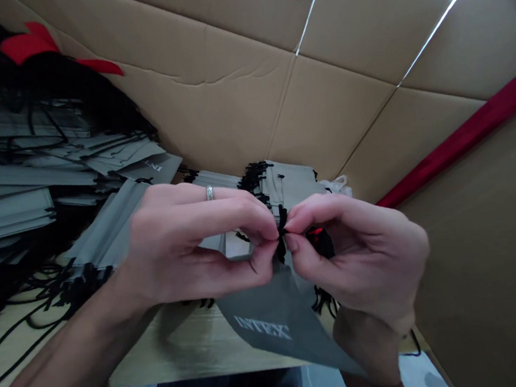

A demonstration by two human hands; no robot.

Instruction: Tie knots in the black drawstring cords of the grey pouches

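My left hand (202,240) and my right hand (352,245) meet above the table, thumb and forefinger of each pinched on a black cord (283,231). The cord looks bunched or knotted between the fingertips. Below it hangs a grey sheet-like bag (273,322) printed INTEX, tilted toward the lower right. Its upper part is partly hidden behind my fingers. A ring sits on a finger of my left hand. Something black with a bit of red shows behind the fingers of my right hand; I cannot make out what it is.
Stacks of grey bags (4,216) with black cords fill the left side. More grey bags (291,180) stand behind my hands, against a cardboard wall (227,85). A red bar (465,132) slants along the right. The wooden table (183,351) ends just before my lap.
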